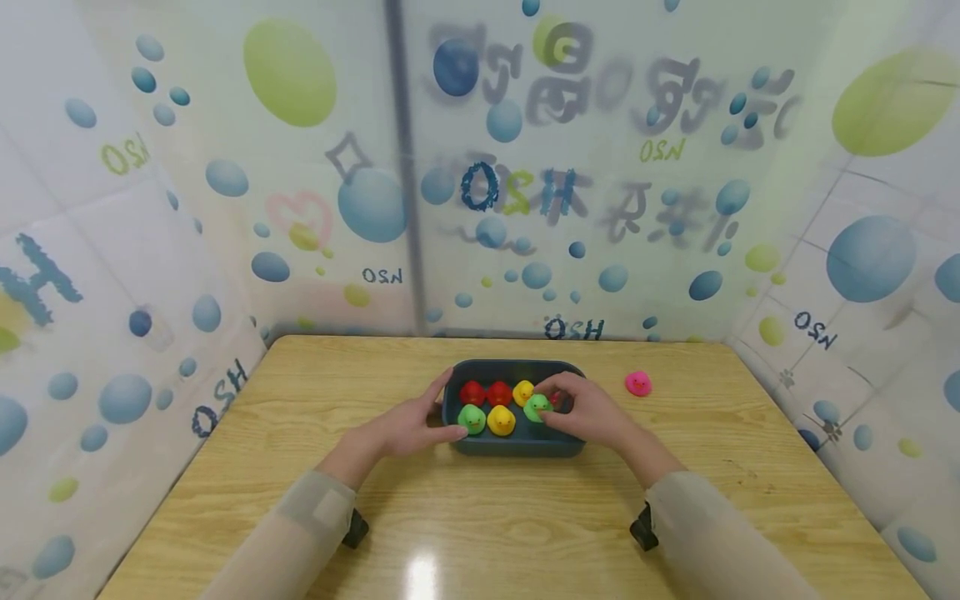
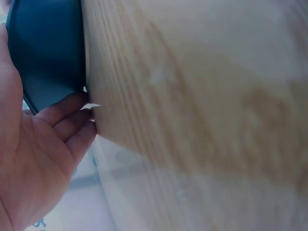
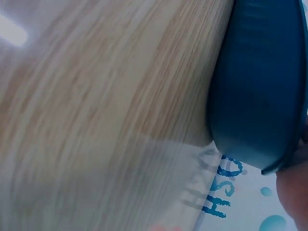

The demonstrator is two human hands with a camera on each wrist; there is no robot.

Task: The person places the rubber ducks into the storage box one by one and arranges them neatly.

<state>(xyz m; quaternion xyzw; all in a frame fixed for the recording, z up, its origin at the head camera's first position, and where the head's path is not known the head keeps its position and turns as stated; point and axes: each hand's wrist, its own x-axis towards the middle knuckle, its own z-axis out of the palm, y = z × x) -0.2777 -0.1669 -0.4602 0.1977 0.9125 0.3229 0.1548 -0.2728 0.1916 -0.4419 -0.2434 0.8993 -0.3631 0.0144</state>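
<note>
A dark blue plastic bin (image 1: 517, 447) stands on the table with several small rubber ducks inside. My left hand (image 1: 416, 423) holds its left end, thumb at the front rim; in the left wrist view the fingers (image 2: 70, 108) lie against the end wall. Over the bin's right part, my right hand (image 1: 588, 408) pinches a green rubber duck (image 1: 537, 407) between thumb and fingers. Left of it are a second green duck (image 1: 472, 419), two yellow ducks (image 1: 501, 421) and two red ducks (image 1: 472, 393). Something red (image 1: 556, 400) shows partly behind the right fingers.
A pink rubber duck (image 1: 638, 383) sits on the wooden table (image 1: 487, 525), right of the bin. Patterned curtains (image 1: 495, 275) with dots and lettering surround the table at the back and both sides.
</note>
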